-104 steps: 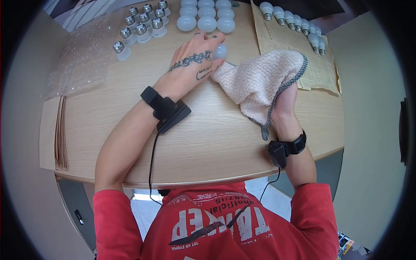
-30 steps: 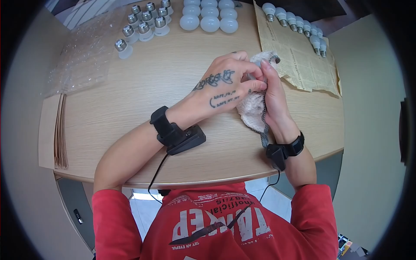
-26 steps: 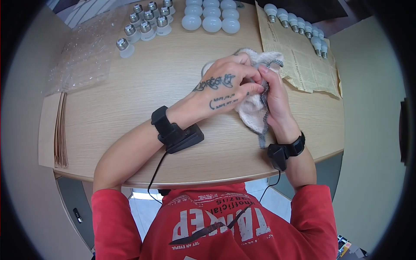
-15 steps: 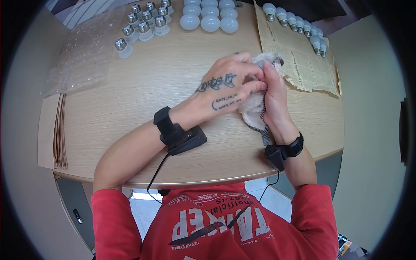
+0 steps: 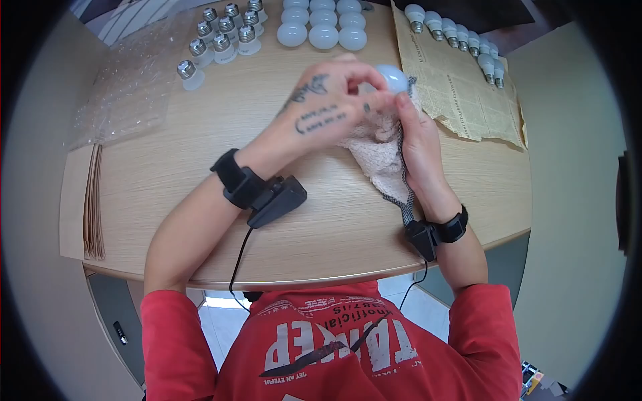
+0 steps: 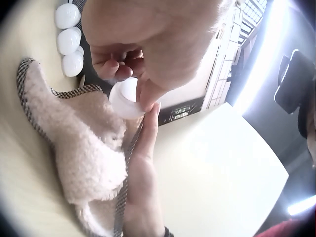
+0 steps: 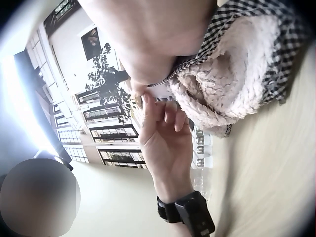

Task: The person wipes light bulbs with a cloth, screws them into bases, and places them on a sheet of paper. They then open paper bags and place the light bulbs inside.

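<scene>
A white light bulb stands out of a fluffy pale pink cloth with a checked border, its dome uppermost in the head view. My right hand grips the cloth, its thumb at the lower part of the bulb. My left hand is slightly blurred, with thumb and fingers pinching at the bulb's side. In the left wrist view, the left thumb overlaps the bulb. The bulb's base is hidden by the hands and cloth. Folds of cloth hang below the right hand in the right wrist view.
Several bulbs stand base-up at the back left. Rows of dome-up bulbs occupy the back middle. More bulbs lie on printed brown paper at right. Bubble wrap and folded paper bags lie at left.
The left hand took a bulb from the table to the cloth in the right hand. Since half a second ago it has shifted up and left, and the bulb's dome has come into view.
</scene>
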A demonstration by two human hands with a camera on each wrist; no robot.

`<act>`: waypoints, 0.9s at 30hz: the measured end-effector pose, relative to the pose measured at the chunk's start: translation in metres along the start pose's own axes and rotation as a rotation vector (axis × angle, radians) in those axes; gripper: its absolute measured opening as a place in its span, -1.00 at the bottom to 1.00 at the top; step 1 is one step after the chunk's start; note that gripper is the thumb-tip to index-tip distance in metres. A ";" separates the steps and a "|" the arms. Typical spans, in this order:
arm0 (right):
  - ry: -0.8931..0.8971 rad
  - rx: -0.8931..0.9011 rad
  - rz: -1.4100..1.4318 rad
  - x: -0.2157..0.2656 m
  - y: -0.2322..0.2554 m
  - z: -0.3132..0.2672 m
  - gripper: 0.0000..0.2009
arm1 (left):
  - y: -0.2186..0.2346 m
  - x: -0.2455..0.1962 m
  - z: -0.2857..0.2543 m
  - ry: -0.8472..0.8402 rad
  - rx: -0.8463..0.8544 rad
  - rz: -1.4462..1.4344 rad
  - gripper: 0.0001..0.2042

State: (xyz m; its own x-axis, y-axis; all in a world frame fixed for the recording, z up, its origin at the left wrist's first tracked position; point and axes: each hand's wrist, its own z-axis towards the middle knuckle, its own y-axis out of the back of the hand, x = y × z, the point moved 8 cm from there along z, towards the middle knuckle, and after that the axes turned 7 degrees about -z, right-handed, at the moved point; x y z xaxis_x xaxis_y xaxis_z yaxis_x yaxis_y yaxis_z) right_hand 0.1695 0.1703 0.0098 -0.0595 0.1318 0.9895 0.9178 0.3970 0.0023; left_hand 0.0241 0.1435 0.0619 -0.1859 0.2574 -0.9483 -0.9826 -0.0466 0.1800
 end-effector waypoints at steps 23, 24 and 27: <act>0.580 -0.010 -0.139 0.038 -0.005 -0.011 -0.25 | 0.003 -0.004 0.001 0.184 0.141 -0.182 -0.82; 0.586 0.012 -0.154 0.040 -0.009 -0.013 -0.23 | -0.001 -0.002 0.000 0.196 0.178 -0.203 -0.82; 0.526 0.117 -0.158 0.040 -0.019 -0.017 -0.29 | -0.011 0.002 -0.004 0.225 0.276 -0.259 -0.83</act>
State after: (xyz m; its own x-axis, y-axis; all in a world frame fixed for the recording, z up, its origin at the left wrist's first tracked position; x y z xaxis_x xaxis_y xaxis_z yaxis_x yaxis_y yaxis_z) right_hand 0.1562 0.1527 0.0516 0.0385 -0.3961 0.9174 0.8620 0.4775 0.1700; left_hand 0.0347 0.1406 0.0566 0.0409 0.0083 -0.9991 -0.9650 0.2595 -0.0373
